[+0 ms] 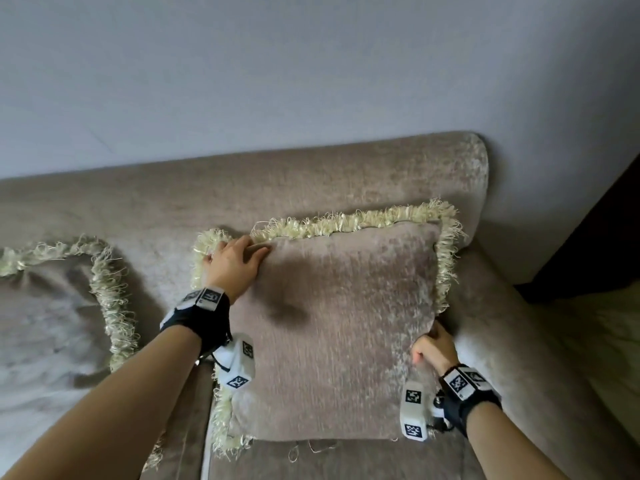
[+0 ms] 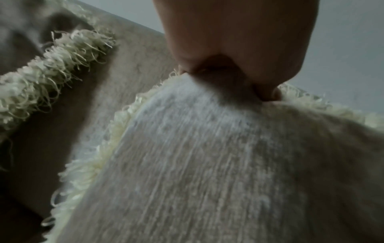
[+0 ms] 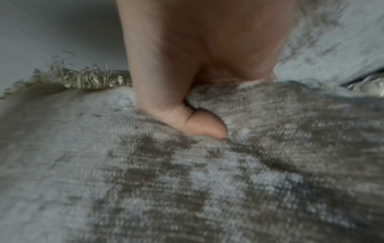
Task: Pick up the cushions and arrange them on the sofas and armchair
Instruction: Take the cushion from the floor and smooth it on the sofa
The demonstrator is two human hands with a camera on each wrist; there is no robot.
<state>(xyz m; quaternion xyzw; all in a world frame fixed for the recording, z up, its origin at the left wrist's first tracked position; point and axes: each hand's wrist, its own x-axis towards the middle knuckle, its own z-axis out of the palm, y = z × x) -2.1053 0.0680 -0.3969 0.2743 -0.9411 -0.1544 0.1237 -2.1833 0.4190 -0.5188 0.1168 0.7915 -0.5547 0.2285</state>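
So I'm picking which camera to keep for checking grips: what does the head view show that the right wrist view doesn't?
Only the head view shows the left hand gripping the cushion's upper left corner, a second cushion further left, and the sofa backrest against the wall. Only the right wrist view shows the thumb dug into the fabric. Both show the right hand gripping the cushion's right edge and its pale fringe.

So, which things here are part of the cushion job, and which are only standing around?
Part of the job:
- fringed cushion, held by the left hand at its top corner and the right hand at its side edge
- second fringed cushion, lying to the left
- sofa

Only around:
- wall
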